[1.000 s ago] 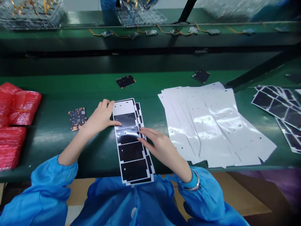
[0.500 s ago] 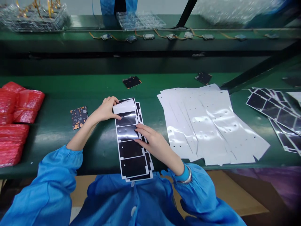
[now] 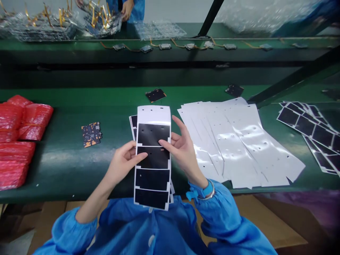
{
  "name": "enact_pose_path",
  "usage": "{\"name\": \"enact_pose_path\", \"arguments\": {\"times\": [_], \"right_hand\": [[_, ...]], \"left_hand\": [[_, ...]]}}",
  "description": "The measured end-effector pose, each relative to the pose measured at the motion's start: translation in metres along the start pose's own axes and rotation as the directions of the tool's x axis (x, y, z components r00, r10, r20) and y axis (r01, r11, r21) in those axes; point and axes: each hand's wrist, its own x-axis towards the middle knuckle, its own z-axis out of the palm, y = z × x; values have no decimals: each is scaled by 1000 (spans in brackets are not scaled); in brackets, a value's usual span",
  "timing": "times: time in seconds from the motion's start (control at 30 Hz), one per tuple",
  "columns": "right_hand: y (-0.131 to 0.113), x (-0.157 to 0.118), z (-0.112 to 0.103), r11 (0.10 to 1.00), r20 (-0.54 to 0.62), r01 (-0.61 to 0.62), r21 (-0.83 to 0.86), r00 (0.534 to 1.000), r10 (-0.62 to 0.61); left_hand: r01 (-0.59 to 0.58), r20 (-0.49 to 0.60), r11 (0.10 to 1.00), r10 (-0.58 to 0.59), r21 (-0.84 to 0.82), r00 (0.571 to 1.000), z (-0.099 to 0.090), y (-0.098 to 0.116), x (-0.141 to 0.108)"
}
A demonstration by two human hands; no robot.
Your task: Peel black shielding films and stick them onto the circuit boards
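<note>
Black-panelled label strip (image 3: 153,157) held up above green bench (image 3: 61,159), narrow pinch on both long edges from left hand (image 3: 123,163) and right hand (image 3: 183,152). Second strip (image 3: 133,122) on bench behind, partly hidden. White sheets (image 3: 233,141) to right; small circuit board (image 3: 91,134) to left.

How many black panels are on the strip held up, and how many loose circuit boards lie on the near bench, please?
Black panels on the white-backed strip: 4
Loose circuit boards on the green bench: 3
Total: 7
A dark piece at the far right is too blurred to count.
</note>
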Motion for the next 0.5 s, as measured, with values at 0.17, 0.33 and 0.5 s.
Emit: {"name": "enact_pose_path", "arguments": {"times": [0.17, 0.33, 0.5], "right_hand": [[-13, 0, 3, 616, 126, 510, -601, 821, -556], [-30, 3, 3, 390, 448, 744, -542, 649, -615], [-40, 7, -2, 349, 496, 774, -529, 616, -612]], "left_hand": [[-132, -195, 955, 187, 265, 963, 7, -10, -19], [-301, -129, 804, 419, 513, 899, 12, -9, -20], [-423, -15, 676, 540, 604, 841, 17, -11, -20]]}}
